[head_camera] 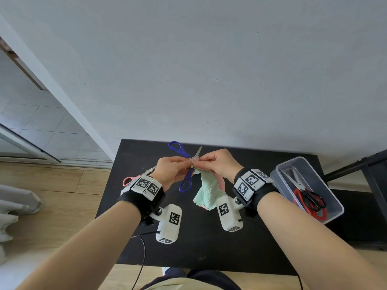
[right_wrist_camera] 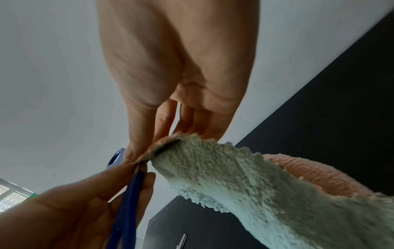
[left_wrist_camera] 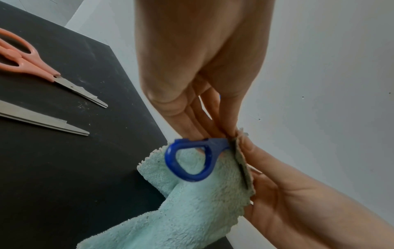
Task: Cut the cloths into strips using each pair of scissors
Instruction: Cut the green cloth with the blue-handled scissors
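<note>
Both hands are up over the black tabletop point(head_camera: 146, 237), close together. The left hand point(head_camera: 171, 169) has a tight grip w/ curled fingers on the blue scissors point(head_camera: 184, 170), near where the blades cross. One blue loop sticks up behind the hands, the other hangs down below. Just one blade tip pokes out past the fingers; can't tell how wide the blades are.

The right hand point(head_camera: 219, 163) pinches the top edge of the green cloth point(head_camera: 207, 191) right at the scissors. The rest of the cloth hangs down toward the tabletop. It's green on one side, pink on the other. In the left wrist view the cloth edge sits against the blade, but it's blurry.

The pink scissors point(left_wrist_camera: 42, 70) lie flat on the tabletop to the left, mostly hidden by the wrist band in the head view. Another blade point(left_wrist_camera: 42, 121) lies next to them, handle cut off.

To the right, a clear plastic box point(head_camera: 333, 203) holds red scissors point(head_camera: 314, 208) and black scissors point(head_camera: 315, 200).
</note>
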### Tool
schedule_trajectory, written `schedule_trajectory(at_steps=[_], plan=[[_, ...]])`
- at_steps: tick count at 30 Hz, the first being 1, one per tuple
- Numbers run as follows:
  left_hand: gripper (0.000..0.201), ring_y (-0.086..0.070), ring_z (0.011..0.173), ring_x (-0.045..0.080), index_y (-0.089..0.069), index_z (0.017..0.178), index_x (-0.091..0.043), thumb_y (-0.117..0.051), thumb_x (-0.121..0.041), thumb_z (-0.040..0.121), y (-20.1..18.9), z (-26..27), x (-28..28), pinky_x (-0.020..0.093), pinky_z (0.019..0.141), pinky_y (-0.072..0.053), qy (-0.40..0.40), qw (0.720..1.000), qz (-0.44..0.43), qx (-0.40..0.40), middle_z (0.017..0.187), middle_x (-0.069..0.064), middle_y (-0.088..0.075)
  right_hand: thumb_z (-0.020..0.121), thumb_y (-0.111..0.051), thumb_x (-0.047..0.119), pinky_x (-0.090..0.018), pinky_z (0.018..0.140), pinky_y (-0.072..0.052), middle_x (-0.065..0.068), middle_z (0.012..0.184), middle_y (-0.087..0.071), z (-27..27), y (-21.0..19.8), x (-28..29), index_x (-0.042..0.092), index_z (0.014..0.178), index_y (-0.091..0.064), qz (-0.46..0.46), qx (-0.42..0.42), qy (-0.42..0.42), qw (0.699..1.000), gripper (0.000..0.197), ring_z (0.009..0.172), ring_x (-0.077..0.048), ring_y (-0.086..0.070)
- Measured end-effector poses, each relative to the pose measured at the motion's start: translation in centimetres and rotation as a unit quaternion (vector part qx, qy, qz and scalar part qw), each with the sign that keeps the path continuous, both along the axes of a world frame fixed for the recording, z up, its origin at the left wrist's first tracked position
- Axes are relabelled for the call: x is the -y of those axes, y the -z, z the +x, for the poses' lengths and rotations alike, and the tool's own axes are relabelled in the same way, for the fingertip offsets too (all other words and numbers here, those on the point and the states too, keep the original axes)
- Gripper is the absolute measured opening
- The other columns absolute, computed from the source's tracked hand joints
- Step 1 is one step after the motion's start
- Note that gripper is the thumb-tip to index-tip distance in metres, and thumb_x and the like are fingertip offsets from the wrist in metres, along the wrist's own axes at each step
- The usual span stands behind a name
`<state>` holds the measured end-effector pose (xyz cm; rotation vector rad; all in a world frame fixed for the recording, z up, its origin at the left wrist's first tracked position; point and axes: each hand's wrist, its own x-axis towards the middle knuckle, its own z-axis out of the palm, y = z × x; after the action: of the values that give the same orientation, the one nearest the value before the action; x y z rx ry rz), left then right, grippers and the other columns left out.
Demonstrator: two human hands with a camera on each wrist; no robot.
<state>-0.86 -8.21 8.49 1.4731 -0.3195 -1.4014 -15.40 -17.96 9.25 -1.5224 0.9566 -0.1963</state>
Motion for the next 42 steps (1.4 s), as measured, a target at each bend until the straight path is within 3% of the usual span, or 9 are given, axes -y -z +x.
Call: schedule_trajectory(at_steps=[4, 9, 12, 15, 20, 25, 31, 38, 42], plan=[[0.028, -0.07, 0.079, 0.025, -0.07, 0.099, 0.007, -0.074, -0.012, 0.079, 0.2, -0.3, 0.0, 0.032, 0.077, -0.06, 0.01, 0.999, -0.002, 0.035, 0.097, 0.024, -0.07, 0.08, -0.075, 0.024, -0.005, 0.059, -0.046, 0.005, 0.073, -0.069, 0.1, -0.2, 0.1, 0.02, 0.081, -0.074, -0.017, -0.031, -0.028, 0.999, 0.005, 0.065, 0.001, -0.061], [0.023, -0.07, 0.082, 0.028, -0.069, 0.097, 0.007, -0.072, -0.01, 0.082, 0.1, -0.1, 0.1, 0.036, 0.082, -0.058, 0.002, 0.997, 0.001, 0.078, 0.096, 0.022, -0.071, 0.085, -0.07, 0.029, -0.006, 0.062, -0.044, 0.009, 0.077, -0.067, 0.1, -0.1, 0.3, 0.014, 0.093, -0.075, -0.055, -0.073, -0.067, 0.994, 0.017, 0.071, 0.001, -0.06], [0.012, -0.069, 0.064, 0.019, -0.069, 0.091, 0.004, -0.069, -0.006, 0.084, -0.5, 0.8, 0.2, 0.028, 0.065, -0.06, -0.031, 0.996, 0.008, 0.085, 0.082, 0.017, -0.07, 0.085, -0.07, 0.024, -0.012, 0.061, -0.042, 0.009, 0.073, -0.065, -0.7, 0.3, 0.5, 0.014, 0.088, -0.074, -0.067, -0.097, -0.054, 0.992, 0.012, 0.068, -0.002, -0.058], [0.004, -0.066, 0.056, 0.017, -0.069, 0.082, 0.0, -0.07, -0.003, 0.082, -1.0, 3.0, -0.1, 0.023, 0.056, -0.056, -0.069, 0.995, 0.015, 0.075, 0.074, 0.012, -0.067, 0.086, -0.069, 0.021, -0.006, 0.055, -0.04, 0.009, 0.07, -0.063, -2.3, 1.1, 1.1, 0.009, 0.09, -0.074, -0.089, -0.116, -0.032, 0.989, 0.014, 0.062, 0.001, -0.054], [0.012, -0.067, 0.062, 0.021, -0.071, 0.088, 0.003, -0.073, -0.006, 0.08, -1.4, 3.1, -0.2, 0.026, 0.061, -0.057, -0.001, 0.996, 0.026, 0.088, 0.079, 0.013, -0.069, 0.083, -0.072, 0.019, -0.015, 0.066, -0.049, 0.0, 0.073, -0.066, -2.4, 1.0, 0.8, 0.001, 0.097, -0.074, -0.005, 0.0, 0.073, 0.997, 0.023, 0.062, -0.004, -0.057], [0.018, -0.069, 0.071, 0.023, -0.072, 0.093, 0.004, -0.075, -0.006, 0.078, -1.3, 1.0, 0.0, 0.029, 0.068, -0.059, 0.038, 0.997, 0.031, 0.066, 0.085, 0.016, -0.072, 0.082, -0.073, 0.018, -0.023, 0.079, -0.055, -0.002, 0.083, -0.072, -1.3, 0.1, 0.2, 0.01, 0.095, -0.075, 0.009, 0.008, 0.026, 1.0, 0.016, 0.076, -0.009, -0.066], [0.025, -0.07, 0.092, 0.033, -0.071, 0.099, 0.005, -0.075, -0.009, 0.079, -1.0, -0.1, -0.1, 0.04, 0.086, -0.056, 0.056, 0.996, 0.017, 0.065, 0.098, 0.021, -0.072, 0.081, -0.074, 0.022, -0.011, 0.056, -0.047, 0.0, 0.07, -0.067, -1.2, -0.1, -0.6, 0.016, 0.085, -0.076, 0.015, -0.005, -0.013, 1.0, 0.007, 0.057, 0.0, -0.058], [0.02, -0.071, 0.088, 0.033, -0.071, 0.094, 0.007, -0.073, -0.009, 0.081, -0.7, -1.0, -0.5, 0.04, 0.083, -0.058, 0.041, 0.993, 0.001, 0.113, 0.095, 0.023, -0.072, 0.083, -0.072, 0.032, -0.008, 0.054, -0.041, 0.013, 0.056, -0.061, -1.4, 0.1, -0.8, 0.024, 0.072, -0.071, -0.067, -0.051, -0.048, 0.995, 0.013, 0.052, 0.004, -0.053], [0.015, -0.071, 0.073, 0.025, -0.07, 0.091, 0.006, -0.071, -0.006, 0.082, -0.9, 0.1, -0.7, 0.034, 0.074, -0.06, 0.007, 0.992, 0.011, 0.122, 0.089, 0.019, -0.072, 0.085, -0.068, 0.03, -0.017, 0.055, -0.039, -0.003, 0.067, -0.063, -2.5, 0.8, -0.1, 0.01, 0.075, -0.073, -0.122, -0.122, -0.074, 0.982, 0.023, 0.058, -0.007, -0.05]])
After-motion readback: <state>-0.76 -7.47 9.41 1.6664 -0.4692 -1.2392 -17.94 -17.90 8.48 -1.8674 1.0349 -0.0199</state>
